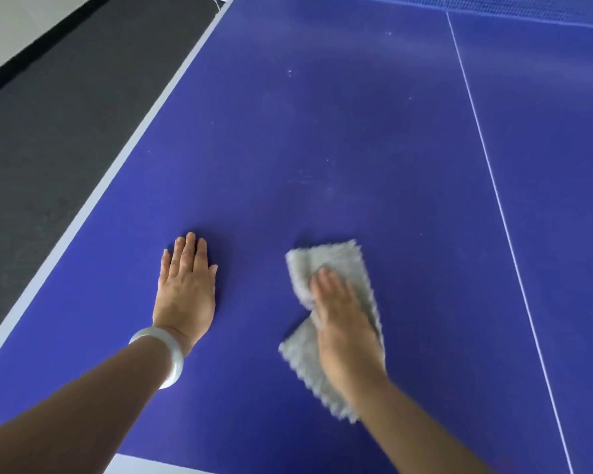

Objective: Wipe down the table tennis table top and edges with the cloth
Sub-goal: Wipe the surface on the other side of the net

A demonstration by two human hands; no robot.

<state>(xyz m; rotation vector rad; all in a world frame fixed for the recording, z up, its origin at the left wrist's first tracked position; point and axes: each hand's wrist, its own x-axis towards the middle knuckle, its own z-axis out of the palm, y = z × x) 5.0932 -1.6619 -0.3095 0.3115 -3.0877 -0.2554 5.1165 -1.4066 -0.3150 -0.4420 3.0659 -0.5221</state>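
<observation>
On the blue table (356,131), nr its close end, my right grip (343,323) lay flat on the grey cloth (336,258), fingers straight & pressing down, not curled round it. Cloth stuck out ahead of the fingertips, left of the palm & back under the wrist. Left grip (185,285) was spread wide, palm down on bare table, left of the cloth w/o touching it, pale bangle (166,354) at the wrist.

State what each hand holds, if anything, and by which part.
Nothing is gripped: the right hand presses the middle of the cloth; the left hand rests flat on the table.
</observation>
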